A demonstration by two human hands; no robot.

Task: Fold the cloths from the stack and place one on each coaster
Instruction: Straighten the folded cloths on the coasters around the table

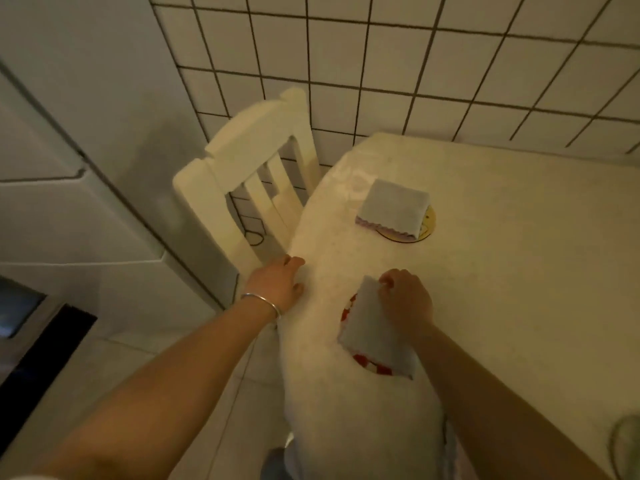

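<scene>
The right hand (405,299) lay on the near cloth (372,330), its fingers curled over the cloth's far corner and pinching it. That folded grey cloth ran back under the hand and wrist toward the person, lying tilted over a red-and-white coaster (367,367) whose edge showed at the cloth's left and near sides. The left hand (277,280) rested at the table (519,271) edge, to the left of the right hand and well apart from the cloth; its fingers were loosely bent against the edge and held nothing. A thin bangle (261,301) circled that wrist.

Beyond the right hand, farther across the table, a 2nd folded cloth (393,211) sat on a yellow coaster (427,225), covering most of it, with the coaster's rim showing at the right and near sides.

The table was covered in a pale, faintly speckled cloth with a rounded corner. A cream wooden chair (249,174) with a slatted back stood just beyond the left hand, pushed against the table's end. White square tiles (415,64) with dark grout covered the wall behind, and a pale cabinet (69,168) stood to the far left.
</scene>
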